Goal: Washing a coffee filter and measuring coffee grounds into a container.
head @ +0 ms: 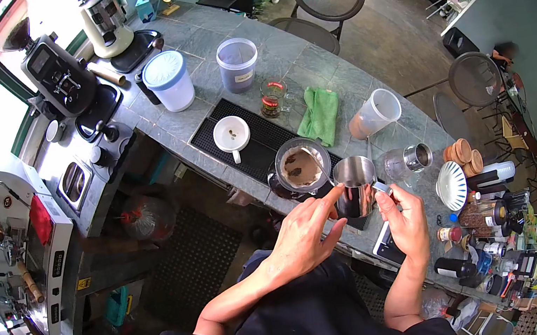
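My right hand (404, 214) grips the handle of a stainless steel pitcher (355, 201) over the front edge of the counter. The fingers of my left hand (305, 230) are spread at the pitcher's left side, the index fingertip by its rim; they seem to touch it lightly. Just left of the pitcher's rim, a round glass coffee dripper (300, 166) holds wet brown grounds, with a thin metal spout or stick reaching over it. A white cup (231, 135) with a little dark matter inside stands on the black bar mat (256, 156). Behind the mat is a glass mug (274, 97) with dark contents.
A green cloth (319, 115), a tilted clear plastic cup (374, 112), a glass jar (403, 161) and a striped bowl (451, 186) are on the tiled counter. Plastic tubs (169, 85) stand farther back. Coffee grinders (59, 77) and an espresso machine (22, 256) are at left.
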A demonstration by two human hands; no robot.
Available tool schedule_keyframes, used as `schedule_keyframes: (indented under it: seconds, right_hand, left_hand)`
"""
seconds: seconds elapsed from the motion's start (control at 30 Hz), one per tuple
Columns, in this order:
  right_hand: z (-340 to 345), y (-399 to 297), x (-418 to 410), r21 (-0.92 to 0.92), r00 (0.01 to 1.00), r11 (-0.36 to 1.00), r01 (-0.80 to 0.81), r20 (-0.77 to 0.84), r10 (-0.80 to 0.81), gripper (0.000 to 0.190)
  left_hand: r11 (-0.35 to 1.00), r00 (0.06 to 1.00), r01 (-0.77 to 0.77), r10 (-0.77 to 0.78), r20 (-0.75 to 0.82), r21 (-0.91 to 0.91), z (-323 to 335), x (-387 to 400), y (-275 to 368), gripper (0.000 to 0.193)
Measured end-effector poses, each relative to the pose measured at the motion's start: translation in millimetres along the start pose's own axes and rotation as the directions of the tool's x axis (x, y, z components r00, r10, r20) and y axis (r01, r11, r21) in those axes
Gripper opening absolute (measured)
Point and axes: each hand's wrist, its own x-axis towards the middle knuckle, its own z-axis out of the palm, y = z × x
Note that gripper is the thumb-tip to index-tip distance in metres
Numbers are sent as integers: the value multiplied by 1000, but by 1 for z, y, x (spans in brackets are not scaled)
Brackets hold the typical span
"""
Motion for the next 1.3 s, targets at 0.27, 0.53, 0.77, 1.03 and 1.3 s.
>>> schedule_keyframes:
  seconds: [0.27, 0.53, 0.77, 1.03, 1.3]
  right_hand:
    - [-9, -4, -5, -37, 998, 999, -21, -63, 19, 39]
    - [-17, -2, -15, -70, 995, 996, -63, -84, 57, 38]
    - [-22, -5, -29, -90, 994, 993, -75, -86, 67, 34]
    - [-26, -3, -41, -83, 991, 991, -105, -86, 98, 28]
    - [-23, -7, -50, -54, 994, 996, -73, -87, 68, 40]
  left_hand:
    - [1000, 999, -18, 18, 29, -16, 12, 7, -1, 71]
    - [999, 998, -33, 34, 57, -32, 18, 4, 2, 69]
    - [996, 997, -37, 41, 59, -77, 19, 0, 7, 68]
    - [997, 993, -31, 38, 111, -65, 18, -5, 10, 66]
    - [997, 990, -37, 46, 133, -69, 17, -11, 13, 64]
